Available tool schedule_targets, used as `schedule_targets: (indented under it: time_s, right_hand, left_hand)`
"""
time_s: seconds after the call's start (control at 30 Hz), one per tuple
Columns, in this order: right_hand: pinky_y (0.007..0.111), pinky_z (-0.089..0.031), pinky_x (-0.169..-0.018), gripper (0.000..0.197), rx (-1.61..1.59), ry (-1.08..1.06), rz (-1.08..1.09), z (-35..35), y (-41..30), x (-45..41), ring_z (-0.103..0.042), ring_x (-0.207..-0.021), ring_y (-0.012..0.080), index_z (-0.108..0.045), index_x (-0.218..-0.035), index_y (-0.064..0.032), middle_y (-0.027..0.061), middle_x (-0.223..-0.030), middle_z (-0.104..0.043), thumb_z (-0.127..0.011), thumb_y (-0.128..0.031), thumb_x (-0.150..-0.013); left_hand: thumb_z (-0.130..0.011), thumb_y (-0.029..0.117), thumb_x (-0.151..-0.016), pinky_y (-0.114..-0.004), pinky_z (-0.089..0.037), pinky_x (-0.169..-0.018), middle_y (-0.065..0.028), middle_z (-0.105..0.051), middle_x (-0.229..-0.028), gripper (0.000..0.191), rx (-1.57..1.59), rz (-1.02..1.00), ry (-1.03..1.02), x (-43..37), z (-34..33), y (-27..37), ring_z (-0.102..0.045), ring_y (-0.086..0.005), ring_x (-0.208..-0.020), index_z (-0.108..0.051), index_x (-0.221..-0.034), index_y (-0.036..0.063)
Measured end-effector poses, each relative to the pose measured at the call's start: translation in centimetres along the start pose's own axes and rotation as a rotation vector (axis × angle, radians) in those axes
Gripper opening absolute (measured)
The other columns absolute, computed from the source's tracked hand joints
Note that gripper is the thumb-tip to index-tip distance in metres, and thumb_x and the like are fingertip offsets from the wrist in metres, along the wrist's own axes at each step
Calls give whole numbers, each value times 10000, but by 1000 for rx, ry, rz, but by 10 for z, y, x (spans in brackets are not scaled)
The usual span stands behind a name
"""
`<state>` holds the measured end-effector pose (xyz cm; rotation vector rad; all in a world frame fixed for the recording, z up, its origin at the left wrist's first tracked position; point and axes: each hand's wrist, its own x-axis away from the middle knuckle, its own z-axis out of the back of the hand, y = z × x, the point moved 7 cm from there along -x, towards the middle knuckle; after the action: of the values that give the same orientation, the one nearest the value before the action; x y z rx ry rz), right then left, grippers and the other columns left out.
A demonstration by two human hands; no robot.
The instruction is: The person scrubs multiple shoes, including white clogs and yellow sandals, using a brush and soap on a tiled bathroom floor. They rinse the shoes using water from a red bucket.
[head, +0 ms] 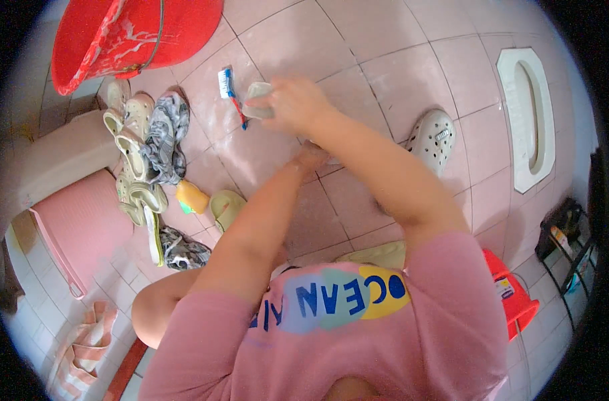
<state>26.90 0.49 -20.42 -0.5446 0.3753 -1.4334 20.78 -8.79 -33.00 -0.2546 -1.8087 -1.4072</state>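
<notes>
My right hand [297, 103] is stretched forward over the tiled floor, its fingers closed on a pale grey-green rounded block [258, 100] whose exact kind is unclear. Just left of it, a toothbrush [231, 94] with white bristles and a red and blue handle lies on the wet tiles. My left hand [315, 154] is low beneath the right forearm and mostly hidden by it. A sliver of something pale shows beside it, but whether it is held cannot be seen. To the right, a cream perforated clog [436, 139] rests on the floor.
A red bucket [184, 35] with suds tilts at upper left. Below it sit several clogs [136, 113], grey patterned shoes [166, 133] and a yellow packet [192, 197]. A pink basin [86, 225] stands left. A squat toilet [527, 120] and another red bucket [515, 301] are right.
</notes>
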Motion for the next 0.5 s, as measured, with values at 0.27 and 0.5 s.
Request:
schedule_targets:
  time_s: [0.27, 0.5]
  right_hand:
    - [415, -455, -872, 571, 65, -134, -16, 49, 32, 143, -546, -1062, 278, -588, -1190, -314, 110, -1179, -552, -737, -280, -639]
    - [416, -442, -903, 584, 43, 127, 103, 13, -1, 47, -527, -1095, 299, -567, -1209, -323, 102, -1203, -544, -739, -294, -651]
  left_hand:
    - [-656, 81, -816, -350, -446, -939, -62, -594, -1168, 419, 181, 40, 61, 12, 13, -9, -573, -176, -1023, -526, -1209, 11]
    - [-670, 30, -785, -288, -477, -825, -48, -643, -1067, 351, 125, -24, 94, 3, 11, 1, -602, -137, -925, -600, -1128, 11]
